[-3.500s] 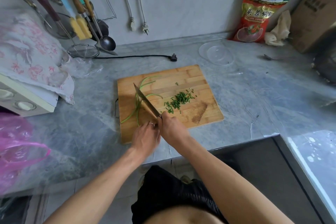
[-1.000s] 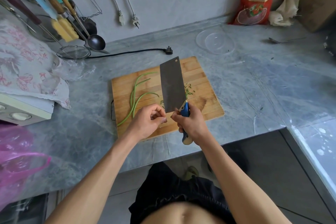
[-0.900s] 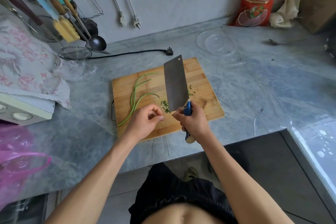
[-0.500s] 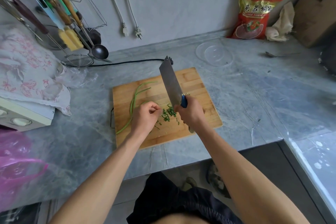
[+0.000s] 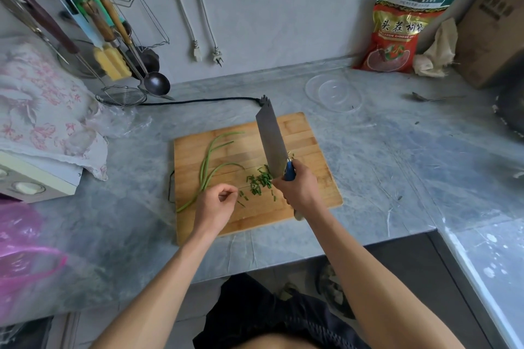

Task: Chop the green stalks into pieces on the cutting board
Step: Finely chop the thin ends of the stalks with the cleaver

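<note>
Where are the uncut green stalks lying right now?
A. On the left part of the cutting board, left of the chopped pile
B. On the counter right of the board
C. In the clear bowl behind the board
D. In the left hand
A: the long green stalks lie on the left part of the cutting board, left of the chopped pieces beside the cleaver.

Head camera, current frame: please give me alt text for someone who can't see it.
A person's right hand grips a cleaver raised over a wooden cutting board, beside a small pile of chopped green pieces. The left hand, fingers curled, sits near several uncut green stalks on the board's left side.
</note>
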`<state>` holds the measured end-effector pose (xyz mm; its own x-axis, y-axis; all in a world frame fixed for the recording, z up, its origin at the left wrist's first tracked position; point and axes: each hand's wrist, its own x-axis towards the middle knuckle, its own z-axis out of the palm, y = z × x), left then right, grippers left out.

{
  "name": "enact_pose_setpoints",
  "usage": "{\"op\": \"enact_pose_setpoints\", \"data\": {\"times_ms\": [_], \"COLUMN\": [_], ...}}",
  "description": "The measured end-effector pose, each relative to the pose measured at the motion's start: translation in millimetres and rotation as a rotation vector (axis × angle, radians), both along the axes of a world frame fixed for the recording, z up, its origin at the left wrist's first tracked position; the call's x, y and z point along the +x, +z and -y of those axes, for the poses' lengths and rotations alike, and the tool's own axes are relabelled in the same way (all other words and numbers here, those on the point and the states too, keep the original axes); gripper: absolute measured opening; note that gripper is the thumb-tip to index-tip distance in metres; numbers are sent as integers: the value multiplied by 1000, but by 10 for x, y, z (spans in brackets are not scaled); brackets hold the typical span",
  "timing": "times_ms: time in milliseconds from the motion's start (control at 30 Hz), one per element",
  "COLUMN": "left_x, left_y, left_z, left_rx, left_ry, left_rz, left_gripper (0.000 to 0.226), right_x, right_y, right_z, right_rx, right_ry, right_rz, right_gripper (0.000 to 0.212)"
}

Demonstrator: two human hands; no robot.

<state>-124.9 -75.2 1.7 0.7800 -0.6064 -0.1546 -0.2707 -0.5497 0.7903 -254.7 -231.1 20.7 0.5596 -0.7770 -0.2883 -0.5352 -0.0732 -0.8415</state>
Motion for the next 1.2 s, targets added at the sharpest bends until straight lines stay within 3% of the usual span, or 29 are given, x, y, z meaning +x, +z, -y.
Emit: {"op": "enact_pose_setpoints", "data": {"times_ms": [167,367,500,633,800,933,1067,1133,1200], "left_x": [-150,-270,-244,-206,-29,79,15,-70,-157], "left_y": [-107,-308,-379,-404,-399,-361,-342,-347,-404], "left_z": [-129,-297,-436,-504,-460,-303,-188,-180,-200], "left_rx": [-15,42,10,22,94,345,547,529,340], "left_ry": [22,4,143,251,30,-213,-268,-319,-396], "left_rz": [49,293,409,393,572,597,607,619,510], "left_gripper": [13,23,26,24,35,60,70,71,65], "right_x": [-12,-113,-262,-224,-233,-316,-405,-446,-480], "right_y": [-15,63,80,-7,-47,-14,-8,-6,-10], "right_z": [29,-72,-254,-489,-625,-587,-570,-589,-600], "right_rx": [-48,-15,126,187,257,295,290,292,289], "right_ry": [31,100,225,349,289,166,117,86,58], "right_rz": [-16,71,131,30,46,93,99,106,115], "right_gripper": [12,28,37,42,36,35,34,34,35]}}
